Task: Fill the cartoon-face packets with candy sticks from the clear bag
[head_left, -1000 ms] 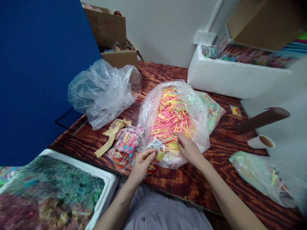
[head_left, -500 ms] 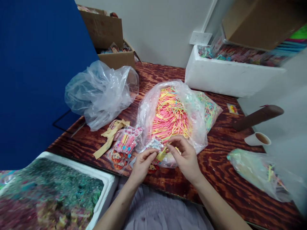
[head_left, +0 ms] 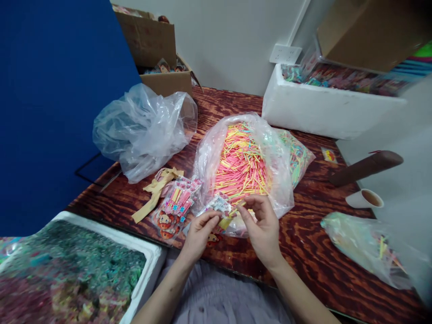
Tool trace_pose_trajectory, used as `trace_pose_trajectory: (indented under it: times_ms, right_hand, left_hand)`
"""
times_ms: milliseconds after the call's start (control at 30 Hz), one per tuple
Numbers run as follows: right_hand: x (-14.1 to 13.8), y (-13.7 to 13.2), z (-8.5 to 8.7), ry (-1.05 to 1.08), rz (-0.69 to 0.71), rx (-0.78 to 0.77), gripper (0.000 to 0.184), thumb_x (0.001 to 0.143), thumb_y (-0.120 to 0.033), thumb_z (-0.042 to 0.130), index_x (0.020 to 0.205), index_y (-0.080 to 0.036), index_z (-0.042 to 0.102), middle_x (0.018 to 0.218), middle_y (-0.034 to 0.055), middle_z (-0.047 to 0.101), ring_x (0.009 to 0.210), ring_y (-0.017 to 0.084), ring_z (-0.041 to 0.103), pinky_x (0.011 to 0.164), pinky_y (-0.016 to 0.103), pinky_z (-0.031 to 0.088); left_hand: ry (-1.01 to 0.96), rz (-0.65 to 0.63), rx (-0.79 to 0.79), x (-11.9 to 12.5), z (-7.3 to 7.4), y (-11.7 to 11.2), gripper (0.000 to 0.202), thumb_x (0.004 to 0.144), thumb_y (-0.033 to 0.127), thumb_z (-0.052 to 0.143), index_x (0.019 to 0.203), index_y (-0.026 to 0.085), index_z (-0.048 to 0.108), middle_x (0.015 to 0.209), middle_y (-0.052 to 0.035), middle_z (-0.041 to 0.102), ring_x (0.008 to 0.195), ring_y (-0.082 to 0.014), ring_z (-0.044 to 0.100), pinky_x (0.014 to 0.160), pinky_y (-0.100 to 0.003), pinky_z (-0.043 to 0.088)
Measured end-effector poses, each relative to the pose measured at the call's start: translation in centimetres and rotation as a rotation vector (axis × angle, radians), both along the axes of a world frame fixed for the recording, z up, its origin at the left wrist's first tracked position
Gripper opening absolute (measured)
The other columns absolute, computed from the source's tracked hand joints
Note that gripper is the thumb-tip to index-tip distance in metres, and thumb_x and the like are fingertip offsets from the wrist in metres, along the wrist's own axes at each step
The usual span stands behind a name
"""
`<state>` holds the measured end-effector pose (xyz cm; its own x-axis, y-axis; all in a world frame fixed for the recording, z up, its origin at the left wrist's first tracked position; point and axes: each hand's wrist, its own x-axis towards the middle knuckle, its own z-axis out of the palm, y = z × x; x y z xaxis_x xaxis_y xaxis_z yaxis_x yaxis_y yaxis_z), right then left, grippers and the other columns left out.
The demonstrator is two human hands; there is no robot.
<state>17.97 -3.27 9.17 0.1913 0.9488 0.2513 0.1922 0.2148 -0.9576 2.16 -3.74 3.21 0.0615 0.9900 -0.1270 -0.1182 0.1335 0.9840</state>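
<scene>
My left hand pinches a small clear printed packet at the table's near edge. My right hand is closed on a few thin coloured sticks, their tips at the packet's mouth. Just behind both hands lies a big clear bag of pink and yellow sticks, open at the top. Filled packets with a cartoon face lie in a small pile to the left of my left hand.
A crumpled clear plastic bag and a tan ribbon lie at the left. White foam boxes stand far right and near left. A paper cup, a brown tube and another stick bag lie right.
My right hand has come out of the big stick bag with a few sticks and moved back to the packet held in my left hand.
</scene>
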Motion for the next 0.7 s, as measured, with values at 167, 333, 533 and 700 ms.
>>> trace_pose_trajectory:
  times_ms: [167, 333, 533, 700]
  right_hand:
    - [0.0, -0.1, -0.3, -0.026, 0.028, -0.027, 0.01, 0.086, -0.022, 0.062, 0.095, -0.024, 0.057, 0.088, 0.0012, 0.059, 0.083, 0.017, 0.058, 0.078, 0.03, 0.047]
    - [0.2, 0.1, -0.2, -0.338, 0.259, -0.011, 0.011, 0.091, -0.023, 0.056, 0.084, -0.023, 0.064, 0.103, 0.0058, 0.06, 0.108, 0.023, 0.052, 0.095, 0.039, 0.04]
    - [1.5, 1.6, -0.5, -0.182, 0.508, -0.13, 0.019, 0.095, -0.029, 0.05, 0.095, -0.023, 0.068, 0.103, 0.0052, 0.062, 0.103, 0.02, 0.058, 0.09, 0.035, 0.045]
    - [3.2, 6.5, -3.7, -0.479, 0.223, -0.007, 0.016, 0.094, -0.023, 0.05, 0.091, -0.02, 0.066, 0.089, 0.0053, 0.065, 0.089, 0.021, 0.059, 0.082, 0.035, 0.045]
  left_hand:
    - [0.012, -0.013, -0.01, -0.1, 0.3, 0.0, 0.022, 0.081, 0.037, 0.066, 0.09, 0.02, 0.076, 0.093, -0.005, 0.073, 0.089, -0.0194, 0.066, 0.082, -0.028, 0.05]
    - [0.012, -0.039, 0.021, 0.2, 0.7, 0.0, 0.021, 0.083, 0.035, 0.064, 0.091, 0.02, 0.076, 0.092, -0.0043, 0.073, 0.088, -0.0185, 0.066, 0.082, -0.027, 0.05]
    - [0.039, 0.069, -0.013, -1.5, 1.1, -0.1, 0.023, 0.079, 0.039, 0.067, 0.088, 0.019, 0.074, 0.085, -0.0032, 0.073, 0.082, -0.0176, 0.065, 0.076, -0.025, 0.05]
    - [0.208, 0.331, 0.036, -7.3, 1.9, 1.5, 0.029, 0.078, 0.043, 0.066, 0.09, 0.017, 0.072, 0.082, -0.0017, 0.07, 0.077, -0.0172, 0.063, 0.072, -0.025, 0.049]
